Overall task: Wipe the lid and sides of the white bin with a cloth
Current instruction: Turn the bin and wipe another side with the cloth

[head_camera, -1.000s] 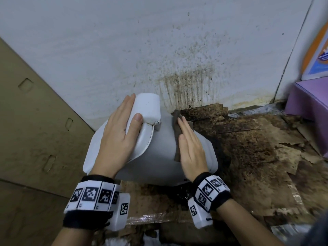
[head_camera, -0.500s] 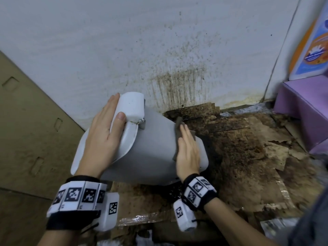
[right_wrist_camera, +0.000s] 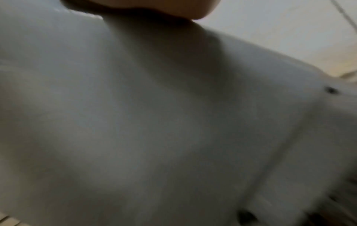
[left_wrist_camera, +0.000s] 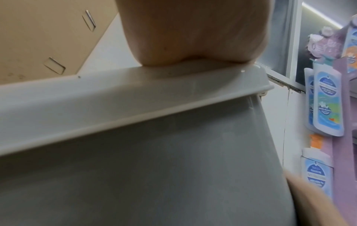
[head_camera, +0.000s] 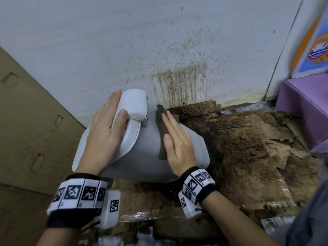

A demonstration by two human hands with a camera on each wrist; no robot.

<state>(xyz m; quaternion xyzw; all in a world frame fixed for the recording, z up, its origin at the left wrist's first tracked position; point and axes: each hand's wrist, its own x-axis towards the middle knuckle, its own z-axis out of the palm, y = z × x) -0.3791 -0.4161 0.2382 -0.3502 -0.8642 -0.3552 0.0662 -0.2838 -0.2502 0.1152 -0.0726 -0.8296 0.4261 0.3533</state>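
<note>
The white bin point(head_camera: 142, 153) is tipped toward the left, its base to the right, its grey-white side facing up. My left hand point(head_camera: 106, 132) lies flat on the white lid point(head_camera: 131, 137), fingers straight, thumb by the lid's raised hinge block point(head_camera: 133, 103). My right hand point(head_camera: 177, 139) presses a dark brown cloth point(head_camera: 162, 128) flat against the bin's side, fingers straight. In the left wrist view my palm point(left_wrist_camera: 193, 30) rests on the lid rim point(left_wrist_camera: 135, 94) above the bin wall point(left_wrist_camera: 135, 175). The right wrist view is blurred and shows only the bin wall point(right_wrist_camera: 154, 122).
A stained white wall point(head_camera: 177, 50) stands right behind the bin. Dirty, torn cardboard point(head_camera: 248, 148) covers the floor to the right. A tan cardboard panel point(head_camera: 35, 121) leans at the left. A purple shelf point(head_camera: 305, 107) with pouches stands at the far right.
My right hand has slid the cloth along the bin's side, down toward the base and then back up. The left hand has stayed on the lid.
</note>
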